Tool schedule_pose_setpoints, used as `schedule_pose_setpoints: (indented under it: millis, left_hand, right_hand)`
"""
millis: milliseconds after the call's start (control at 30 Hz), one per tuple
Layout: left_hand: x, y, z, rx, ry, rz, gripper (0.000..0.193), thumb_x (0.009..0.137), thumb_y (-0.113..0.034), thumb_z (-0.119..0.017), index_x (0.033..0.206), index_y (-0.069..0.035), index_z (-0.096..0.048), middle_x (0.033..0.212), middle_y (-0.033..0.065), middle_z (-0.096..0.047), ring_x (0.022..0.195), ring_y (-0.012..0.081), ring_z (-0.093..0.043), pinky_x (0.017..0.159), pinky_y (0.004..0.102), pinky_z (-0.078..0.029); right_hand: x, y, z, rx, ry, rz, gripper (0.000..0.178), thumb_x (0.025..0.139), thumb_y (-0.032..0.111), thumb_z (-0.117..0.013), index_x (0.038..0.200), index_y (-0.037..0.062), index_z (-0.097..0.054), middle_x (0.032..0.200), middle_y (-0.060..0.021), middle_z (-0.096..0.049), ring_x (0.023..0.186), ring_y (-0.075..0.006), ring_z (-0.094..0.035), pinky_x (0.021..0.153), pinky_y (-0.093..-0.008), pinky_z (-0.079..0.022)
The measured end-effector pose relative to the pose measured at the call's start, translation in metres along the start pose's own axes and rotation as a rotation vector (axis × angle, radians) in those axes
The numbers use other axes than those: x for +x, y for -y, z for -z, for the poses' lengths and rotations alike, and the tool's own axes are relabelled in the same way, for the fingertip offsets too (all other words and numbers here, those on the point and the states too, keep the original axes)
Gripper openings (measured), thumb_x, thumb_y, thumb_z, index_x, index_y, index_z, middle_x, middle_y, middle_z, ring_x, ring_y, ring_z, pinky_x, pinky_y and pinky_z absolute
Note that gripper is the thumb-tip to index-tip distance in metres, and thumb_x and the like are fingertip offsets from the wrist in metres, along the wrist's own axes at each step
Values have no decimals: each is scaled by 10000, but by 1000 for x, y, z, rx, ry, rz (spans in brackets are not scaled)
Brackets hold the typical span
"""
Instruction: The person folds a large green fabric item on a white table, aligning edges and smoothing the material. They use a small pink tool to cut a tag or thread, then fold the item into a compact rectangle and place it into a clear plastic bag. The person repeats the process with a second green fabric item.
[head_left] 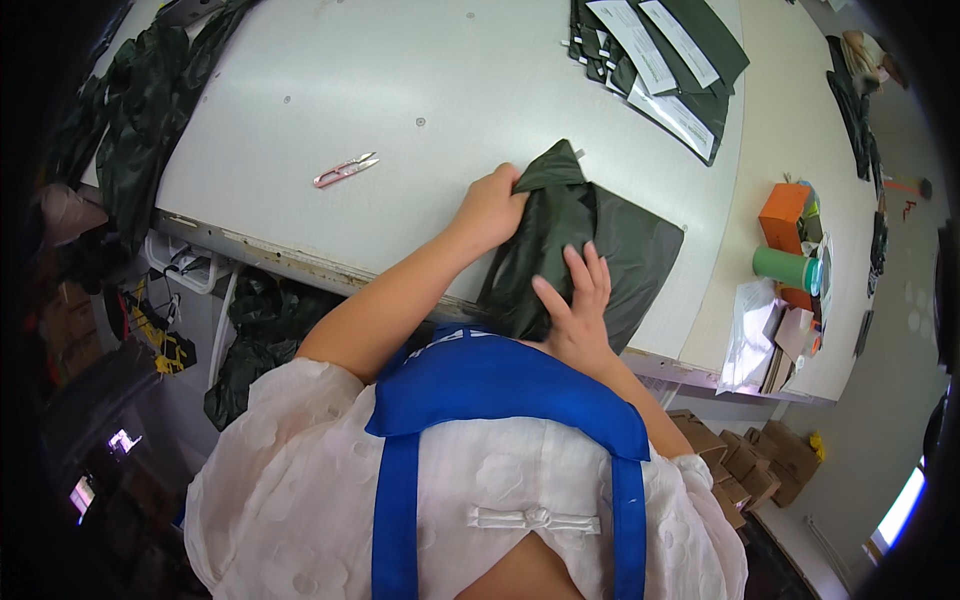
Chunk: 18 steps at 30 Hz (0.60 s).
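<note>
A dark green, slightly shiny folded cloth point(645, 250) lies at the near edge of the pale table point(300, 70). My left hand point(492, 207) is closed on its upper left part, fingers curled around a bunched fold. My right hand point(583, 310) rests with fingers spread on the cloth's near middle. The folded part between the hands is rumpled, while the right part lies flatter. A small light tag shows at the far corner. Pink-handled thread snips point(345, 170) lie on the table to the left of my left hand.
Flat dark green packs point(690, 95) with white labels are stacked at the far right. An orange box point(785, 217) and a green cylindrical container point(782, 265) stand on the right-hand surface. Dark cloth point(145, 130) hangs over the left edge. Cardboard boxes point(750, 465) sit below at right.
</note>
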<state>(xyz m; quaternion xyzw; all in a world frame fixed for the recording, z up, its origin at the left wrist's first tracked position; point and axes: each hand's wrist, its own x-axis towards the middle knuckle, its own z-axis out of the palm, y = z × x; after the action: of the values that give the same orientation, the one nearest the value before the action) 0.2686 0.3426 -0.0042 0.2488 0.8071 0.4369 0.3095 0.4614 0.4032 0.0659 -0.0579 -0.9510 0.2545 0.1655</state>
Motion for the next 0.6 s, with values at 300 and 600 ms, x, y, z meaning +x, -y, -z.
schedule_pose_setpoints:
  millis: [300,600]
  left_hand:
    - [8,13,-8,46,53,-92,189,880,-37,-511,1048,45,-541,890,198,-639,640,280,-671,562,362,-546]
    - [-44,0,5,-498,438,460,141,851,-27,-547,960,55,-510,754,137,-618,590,198,-646,502,290,-553]
  right_hand:
    - [19,-37,-9,-3,-250,-118,543,506,32,-781,1019,105,-618,1277,-150,-523,1148,-368,-526,946,-427,-444]
    - [37,-25,-1,-173,-35,-171,510,494,52,-791,968,180,-651,1014,-74,-510,1009,-286,-511,808,-393,-433]
